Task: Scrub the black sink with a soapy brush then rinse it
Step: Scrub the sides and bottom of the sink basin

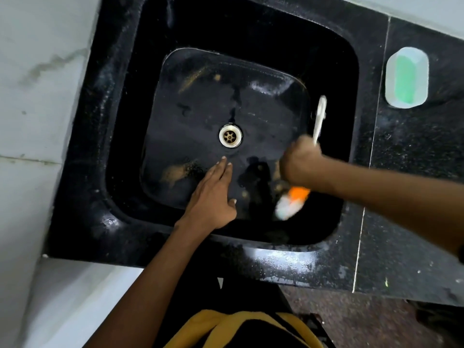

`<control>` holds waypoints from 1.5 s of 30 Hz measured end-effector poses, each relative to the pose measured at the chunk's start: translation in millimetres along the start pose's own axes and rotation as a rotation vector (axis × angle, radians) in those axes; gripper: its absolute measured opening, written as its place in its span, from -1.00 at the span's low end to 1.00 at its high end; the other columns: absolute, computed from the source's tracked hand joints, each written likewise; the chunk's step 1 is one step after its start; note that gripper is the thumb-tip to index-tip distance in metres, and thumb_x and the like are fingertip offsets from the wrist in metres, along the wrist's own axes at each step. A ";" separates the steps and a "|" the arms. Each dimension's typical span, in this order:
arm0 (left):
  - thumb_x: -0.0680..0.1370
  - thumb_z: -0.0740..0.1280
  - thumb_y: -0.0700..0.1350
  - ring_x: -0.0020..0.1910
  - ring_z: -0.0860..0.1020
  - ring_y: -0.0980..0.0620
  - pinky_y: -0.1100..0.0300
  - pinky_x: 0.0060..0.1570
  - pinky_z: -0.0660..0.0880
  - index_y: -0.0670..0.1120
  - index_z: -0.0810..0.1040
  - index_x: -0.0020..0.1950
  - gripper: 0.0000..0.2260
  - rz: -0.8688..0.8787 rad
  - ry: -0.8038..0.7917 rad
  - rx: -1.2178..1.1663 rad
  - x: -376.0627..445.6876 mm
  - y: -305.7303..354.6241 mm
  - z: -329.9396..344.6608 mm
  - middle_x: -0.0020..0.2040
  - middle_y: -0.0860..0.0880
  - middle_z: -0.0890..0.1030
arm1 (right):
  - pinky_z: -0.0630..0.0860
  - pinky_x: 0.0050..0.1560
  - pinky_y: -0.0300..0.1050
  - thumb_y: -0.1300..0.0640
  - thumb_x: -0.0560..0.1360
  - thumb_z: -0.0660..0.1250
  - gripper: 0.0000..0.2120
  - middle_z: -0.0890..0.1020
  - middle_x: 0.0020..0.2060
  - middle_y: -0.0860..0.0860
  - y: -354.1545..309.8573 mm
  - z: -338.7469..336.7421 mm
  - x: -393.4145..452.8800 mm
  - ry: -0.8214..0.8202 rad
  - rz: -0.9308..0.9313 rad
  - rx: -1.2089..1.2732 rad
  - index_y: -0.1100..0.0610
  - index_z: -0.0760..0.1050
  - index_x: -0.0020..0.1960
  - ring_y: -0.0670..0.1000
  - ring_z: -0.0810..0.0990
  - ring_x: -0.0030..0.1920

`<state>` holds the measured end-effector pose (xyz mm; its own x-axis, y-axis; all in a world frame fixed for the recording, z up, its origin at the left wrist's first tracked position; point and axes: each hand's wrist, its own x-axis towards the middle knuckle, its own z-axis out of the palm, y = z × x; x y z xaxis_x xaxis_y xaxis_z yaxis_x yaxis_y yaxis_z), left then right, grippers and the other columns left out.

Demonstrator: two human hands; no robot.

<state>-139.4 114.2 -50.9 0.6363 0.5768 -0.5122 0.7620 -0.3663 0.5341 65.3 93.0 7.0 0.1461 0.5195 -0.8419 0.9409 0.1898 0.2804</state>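
Black speckled counter (411, 172) holds the sink (120, 121) and a soap dish (406, 77).

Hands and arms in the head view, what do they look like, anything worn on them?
Both forearms are bare, with no sleeves, gloves or rings visible on the left hand or right hand. A dark band may sit at the right arm's frame edge; it is too cropped to identify.

A pale translucent soap dish (406, 77) sits on the black speckled tabletop (411, 172), well off to one side, with 1 green soap bar (404, 81) lying inside it. White marbled wall tiles (37, 84) border the other side. Below the tabletop edge, reddish-brown speckled floor (364, 322) shows, and a yellow-and-black garment (251, 327) fills the bottom edge.
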 end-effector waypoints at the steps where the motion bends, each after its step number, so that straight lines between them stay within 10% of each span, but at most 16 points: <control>1: 0.51 0.38 -0.05 0.60 -0.03 0.02 0.13 0.55 0.05 -0.12 0.02 0.63 -0.20 -0.001 -0.008 0.006 0.0 0.1 0.0 0.64 -0.01 -0.07 | 0.47 0.05 0.07 0.13 0.46 0.28 -0.72 0.61 0.07 0.06 13.2 -11.5 16.6 -0.013 0.090 -0.075 0.15 0.61 0.12 0.14 0.54 0.18; 4: 0.52 0.38 -0.05 0.60 -0.01 0.00 0.10 0.55 0.08 -0.11 0.02 0.62 -0.21 -0.015 -0.043 0.015 -0.2 0.5 0.3 0.64 0.00 -0.05 | 0.41 -0.32 -0.11 0.15 0.43 0.24 -0.67 0.63 0.05 -0.10 39.6 -38.3 46.5 -0.014 0.190 -0.372 -0.04 0.62 0.13 0.03 0.61 0.08; 8: 0.56 0.34 -0.07 0.59 0.02 -0.03 0.08 0.52 0.09 -0.13 0.05 0.62 -0.28 -0.060 -0.102 0.038 -0.4 -0.4 -1.0 0.64 -0.02 0.00 | 0.43 0.11 -0.10 0.08 0.58 0.20 -0.69 0.53 0.26 -0.05 42.0 -8.8 63.9 0.096 -0.016 -0.550 -0.05 0.50 0.29 0.08 0.50 0.26; 17: 0.59 0.26 0.02 0.32 0.45 -0.18 -0.03 0.24 0.41 -0.22 0.31 0.48 -0.47 -0.246 -0.186 0.255 -19.0 7.3 -15.2 0.36 -0.18 0.48 | 0.53 0.03 -0.14 0.10 0.57 0.16 -0.74 0.62 0.11 -0.06 19.6 10.7 61.9 0.060 -0.331 -0.480 -0.03 0.55 0.18 0.04 0.61 0.15; 28: 0.65 0.08 0.11 0.37 0.38 -0.20 -0.03 0.30 0.34 -0.20 0.42 0.41 -0.51 -0.491 -0.343 0.298 -35.3 5.8 -25.0 0.42 -0.22 0.39 | 0.31 -0.09 -0.29 0.10 0.57 0.24 -0.67 0.53 0.26 -0.05 38.3 29.7 63.9 -0.221 -0.244 -0.165 -0.02 0.44 0.33 -0.02 0.50 0.27; 39: 0.63 0.10 0.10 0.44 0.30 -0.21 -0.02 0.36 0.28 -0.21 0.39 0.45 -0.49 -0.561 -0.403 0.270 -30.9 6.4 -24.6 0.51 -0.26 0.29 | 0.55 0.00 -0.14 0.09 0.42 0.43 -0.70 0.58 0.15 0.00 32.3 64.2 88.0 -0.284 -0.198 0.053 0.06 0.59 0.14 0.03 0.57 0.14; 42: 0.62 0.11 0.09 0.44 0.30 -0.21 -0.01 0.35 0.28 -0.20 0.41 0.44 -0.50 -0.577 -0.414 0.264 -30.4 7.4 -24.6 0.50 -0.25 0.31 | 0.44 0.02 -0.35 0.04 0.47 0.40 -0.94 0.63 -0.01 -0.05 35.5 60.9 97.4 -0.275 -0.301 0.171 -0.03 0.60 -0.18 -0.01 0.59 0.05; 45: 0.62 0.12 0.09 0.45 0.28 -0.21 0.00 0.38 0.26 -0.20 0.40 0.45 -0.49 -0.589 -0.404 0.254 -30.5 7.5 -24.2 0.51 -0.26 0.27 | 0.27 -0.27 -0.60 0.08 0.53 0.34 -0.85 0.63 0.00 -0.04 13.4 55.6 88.2 -0.254 -0.417 0.248 0.05 0.65 0.04 -0.03 0.59 0.10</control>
<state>-156.0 111.5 -15.0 0.0726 0.4345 -0.8977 0.9629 -0.2651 -0.0504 107.7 95.0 -89.1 -0.2142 0.2188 -0.9520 0.9743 0.1181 -0.1920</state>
